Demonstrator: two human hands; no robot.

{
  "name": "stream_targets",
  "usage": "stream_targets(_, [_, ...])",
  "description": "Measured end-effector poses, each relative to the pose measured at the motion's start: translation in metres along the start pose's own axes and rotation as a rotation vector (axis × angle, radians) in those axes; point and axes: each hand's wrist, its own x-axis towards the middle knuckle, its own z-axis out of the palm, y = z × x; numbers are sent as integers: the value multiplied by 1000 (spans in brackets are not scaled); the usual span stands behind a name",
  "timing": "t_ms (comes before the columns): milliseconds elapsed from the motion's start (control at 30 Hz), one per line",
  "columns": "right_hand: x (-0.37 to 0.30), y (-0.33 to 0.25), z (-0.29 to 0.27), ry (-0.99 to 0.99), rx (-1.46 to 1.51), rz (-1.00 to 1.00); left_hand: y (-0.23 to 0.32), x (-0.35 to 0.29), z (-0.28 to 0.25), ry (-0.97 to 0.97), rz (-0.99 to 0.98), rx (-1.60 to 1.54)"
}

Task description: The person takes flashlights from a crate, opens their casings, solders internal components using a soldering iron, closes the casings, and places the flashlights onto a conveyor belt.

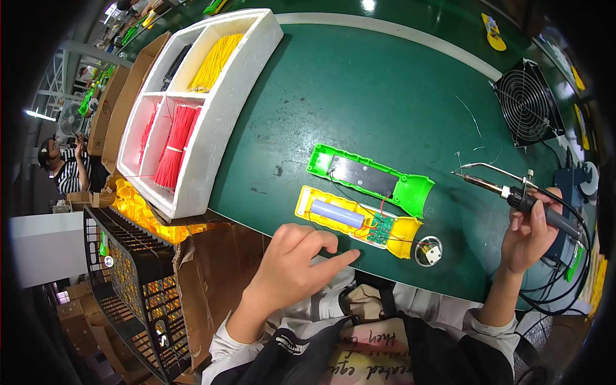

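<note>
My right hand (532, 234) is closed round the black handle of a soldering iron (513, 196) with a thin metal solder guide tube (497, 167) along it; its tip points left over the table. My left hand (298, 260), fingers apart and holding nothing, hovers at the table's front edge. Just beyond it lies a yellow half-shell (404, 236) with a blue cylindrical battery (337, 213) and a green circuit board (381, 229). Behind that is a green half-shell (414, 192) with a dark panel (362, 174), joined by wires. A round lamp part (428, 251) sits at the right end.
A white foam box (234, 122) at the left holds red wires (174, 147), yellow wires (217, 63) and dark wires. A black fan (527, 102) stands at the far right, by a blue soldering station (568, 186). A black crate (138, 282) and yellow parts (144, 215) are at lower left. Another person (67, 167) sits beyond.
</note>
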Motion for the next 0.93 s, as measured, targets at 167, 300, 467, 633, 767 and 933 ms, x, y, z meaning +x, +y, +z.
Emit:
stream_targets(167, [9,3,-5,77,-44,1,-4,-1,7,73,87,67])
stream_targets(300, [13,9,-8,109,-93,-20,-6,4,14,186,24,-10])
stream_targets(467, [14,15,-12,101,-140,5,-2,9,22,276,-83,-134])
stream_targets(633, [14,14,-10,76,-100,16,-2,9,23,276,-119,-196])
stream_targets(767, [13,10,-7,76,-56,16,-1,11,20,248,-129,-195])
stream_targets(933, [-2,3,-6,-199,78,109,1,13,18,181,-138,-163])
